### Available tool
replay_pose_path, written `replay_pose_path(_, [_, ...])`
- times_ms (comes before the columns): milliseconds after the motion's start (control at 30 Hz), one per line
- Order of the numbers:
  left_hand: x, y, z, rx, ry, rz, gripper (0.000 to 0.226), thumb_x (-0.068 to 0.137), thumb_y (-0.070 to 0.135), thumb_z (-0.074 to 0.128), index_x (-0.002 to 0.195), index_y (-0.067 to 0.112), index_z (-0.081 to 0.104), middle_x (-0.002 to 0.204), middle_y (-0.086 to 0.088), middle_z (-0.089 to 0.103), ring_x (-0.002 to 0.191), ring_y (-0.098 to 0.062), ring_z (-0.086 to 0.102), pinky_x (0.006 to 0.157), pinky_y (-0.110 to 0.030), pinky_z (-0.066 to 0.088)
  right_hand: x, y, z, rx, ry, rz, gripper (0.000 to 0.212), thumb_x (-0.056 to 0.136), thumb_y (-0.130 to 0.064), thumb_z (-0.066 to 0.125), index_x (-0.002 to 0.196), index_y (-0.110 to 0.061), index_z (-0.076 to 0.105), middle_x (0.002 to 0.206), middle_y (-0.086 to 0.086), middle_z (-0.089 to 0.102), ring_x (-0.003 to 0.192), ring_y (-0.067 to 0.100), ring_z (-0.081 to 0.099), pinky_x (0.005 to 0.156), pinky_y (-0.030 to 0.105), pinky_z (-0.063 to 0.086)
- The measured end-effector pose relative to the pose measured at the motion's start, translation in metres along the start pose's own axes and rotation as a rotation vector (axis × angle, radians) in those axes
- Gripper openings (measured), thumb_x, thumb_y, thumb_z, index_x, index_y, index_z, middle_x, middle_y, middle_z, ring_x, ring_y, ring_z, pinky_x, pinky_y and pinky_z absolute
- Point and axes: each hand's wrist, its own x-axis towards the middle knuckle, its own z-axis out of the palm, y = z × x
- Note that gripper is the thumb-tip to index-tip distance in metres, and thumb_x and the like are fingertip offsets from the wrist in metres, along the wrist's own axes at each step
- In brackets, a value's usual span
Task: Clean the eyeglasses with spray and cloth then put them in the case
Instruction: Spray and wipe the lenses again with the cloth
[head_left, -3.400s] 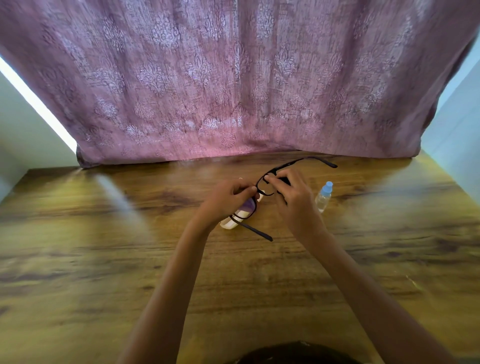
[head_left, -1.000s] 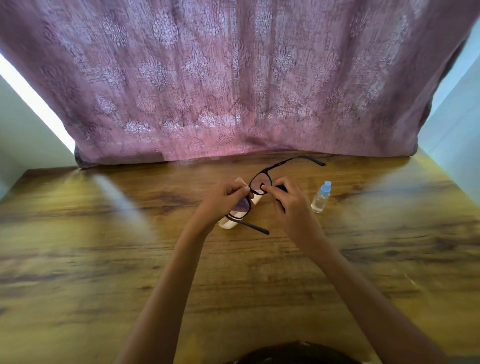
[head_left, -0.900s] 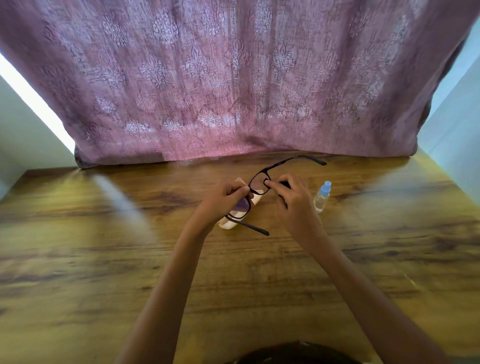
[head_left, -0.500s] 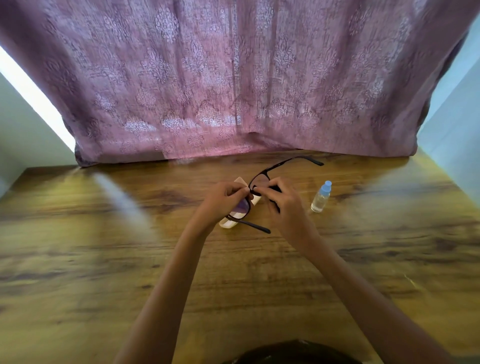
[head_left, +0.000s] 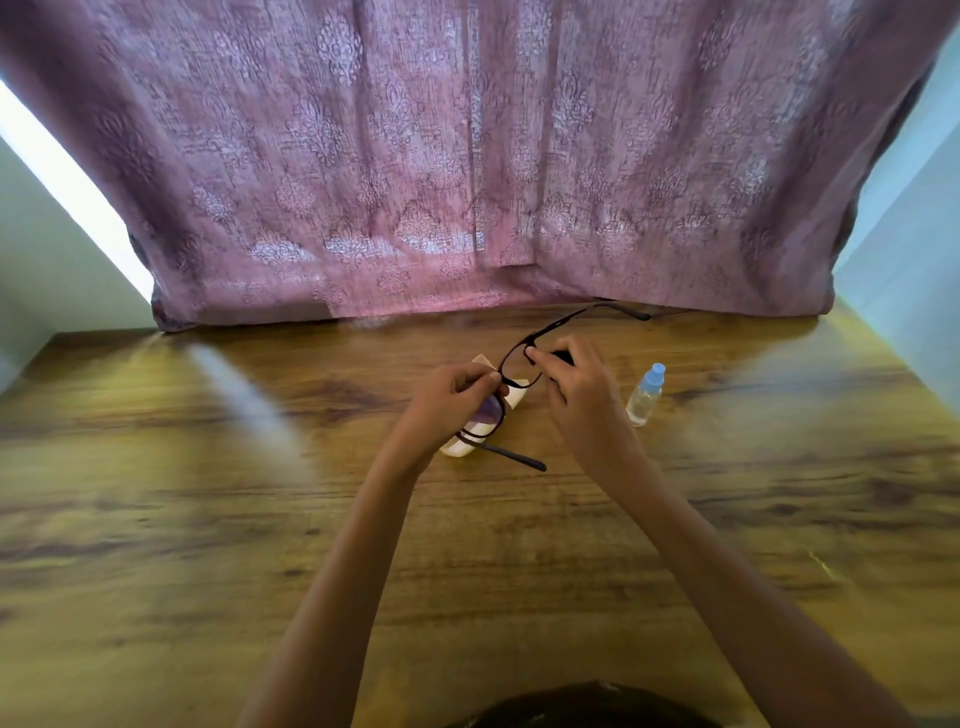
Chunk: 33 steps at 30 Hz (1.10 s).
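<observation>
Black eyeglasses (head_left: 511, 387) (temples open) slant diagonally between both hands' fingers (head_left: 535, 357).

The eyeglasses (head_left: 511, 374) have a thin black frame and both temples unfolded; they are held up between the two hands, one temple reaching away past the right hand (head_left: 582, 395), the other pointing back toward the wrists. A dark bit, perhaps the cloth (head_left: 562, 357), shows at the right fingertips. The white case (head_left: 467, 444) lies just under the left hand (head_left: 447, 397). The clear spray bottle (head_left: 645, 396), blue-capped, stands just right of the right hand.
</observation>
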Motion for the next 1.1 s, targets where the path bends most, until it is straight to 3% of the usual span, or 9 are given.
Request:
replay_pose_path(200, [0.003, -0.005, 0.002, -0.003, 0.024, 0.016, 0.029, 0.097, 0.019, 0.051, 0.076, 0.022, 0.070, 0.081, -0.010, 0.072, 0.082, -0.033, 0.069, 0.088, -0.055, 0.052, -0.013, 0.000, 0.002, 0.006, 0.018, 0.057, 0.030, 0.083, 0.007, 0.066, 0.113, 0.004, 0.068, 0.096, 0.013, 0.059, 0.088, 0.025, 0.056, 0.081, 0.014, 0.031])
replay_pose_path(367, [0.003, -0.001, 0.004, -0.086, 0.020, -0.030, 0.026, 0.100, 0.014, 0.049, 0.089, 0.000, 0.069, 0.085, -0.023, 0.070, 0.083, -0.035, 0.069, 0.080, -0.036, 0.056, -0.019, -0.003, 0.009, 0.112, -0.011, 0.029, 0.027, 0.085, 0.006, 0.064, 0.111, 0.002, 0.069, 0.094, 0.010, 0.058, 0.087, 0.025, 0.058, 0.074, 0.029, 0.048])
replay_pose_path(500, [0.004, -0.003, 0.004, -0.093, 0.027, -0.075, 0.026, 0.099, 0.017, 0.050, 0.084, 0.007, 0.070, 0.081, -0.016, 0.072, 0.078, -0.025, 0.069, 0.072, -0.024, 0.054, -0.017, -0.004, 0.011, 0.177, -0.059, 0.040, 0.026, 0.087, 0.003, 0.065, 0.112, -0.001, 0.070, 0.093, 0.007, 0.058, 0.087, 0.021, 0.057, 0.074, 0.026, 0.047])
replay_pose_path(667, [0.008, 0.001, 0.005, -0.224, 0.176, -0.217, 0.027, 0.098, 0.021, 0.050, 0.081, 0.010, 0.067, 0.073, -0.002, 0.067, 0.069, -0.015, 0.062, 0.061, -0.020, 0.050, -0.016, -0.014, -0.005, 0.526, -0.142, 0.159, 0.030, 0.088, -0.008, 0.069, 0.117, -0.017, 0.070, 0.106, -0.006, 0.067, 0.097, 0.005, 0.062, 0.082, 0.012, 0.043])
replay_pose_path(733, [0.009, 0.005, 0.005, -0.235, 0.218, -0.238, 0.025, 0.097, 0.023, 0.052, 0.080, 0.010, 0.066, 0.075, -0.003, 0.064, 0.069, -0.014, 0.058, 0.066, -0.025, 0.048, -0.017, -0.024, -0.010, 0.730, -0.271, 0.212, 0.033, 0.085, -0.014, 0.073, 0.117, -0.025, 0.069, 0.113, -0.010, 0.069, 0.107, 0.004, 0.062, 0.090, 0.018, 0.047])
replay_pose_path(800, [0.010, 0.007, 0.007, -0.228, 0.243, -0.261, 0.026, 0.095, 0.023, 0.053, 0.075, 0.012, 0.065, 0.071, -0.002, 0.061, 0.067, -0.014, 0.055, 0.066, -0.027, 0.046, -0.018, -0.033, -0.012, 0.886, -0.339, 0.215, 0.033, 0.083, -0.014, 0.075, 0.116, -0.020, 0.070, 0.116, -0.004, 0.069, 0.110, 0.013, 0.063, 0.095, 0.029, 0.050])
replay_pose_path(933, [0.012, 0.008, 0.009, -0.209, 0.273, -0.295, 0.029, 0.094, 0.022, 0.051, 0.070, 0.014, 0.065, 0.067, 0.002, 0.061, 0.069, -0.015, 0.056, 0.066, -0.026, 0.046, -0.015, -0.042, -0.012, 0.896, -0.237, 0.197, 0.018, 0.085, -0.005, 0.072, 0.103, -0.005, 0.075, 0.103, 0.003, 0.074, 0.099, 0.011, 0.068, 0.086, 0.021, 0.051])
replay_pose_path(1033, [0.006, 0.009, 0.006, -0.273, 0.217, -0.269, 0.025, 0.097, 0.025, 0.051, 0.087, 0.010, 0.069, 0.072, 0.001, 0.065, 0.067, -0.011, 0.062, 0.056, -0.015, 0.052, -0.010, -0.039, -0.017, 0.867, -0.200, 0.252, 0.015, 0.087, -0.008, 0.070, 0.101, -0.008, 0.075, 0.098, -0.002, 0.074, 0.091, 0.009, 0.069, 0.080, 0.017, 0.049])
replay_pose_path(1100, [0.001, 0.007, 0.001, -0.337, 0.138, -0.243, 0.023, 0.097, 0.027, 0.054, 0.093, 0.011, 0.069, 0.078, -0.003, 0.070, 0.070, -0.014, 0.068, 0.061, -0.017, 0.056, -0.005, -0.036, -0.023, 0.913, -0.151, 0.343, 0.012, 0.089, -0.011, 0.068, 0.099, -0.015, 0.074, 0.092, -0.009, 0.074, 0.086, 0.004, 0.068, 0.073, 0.014, 0.049])
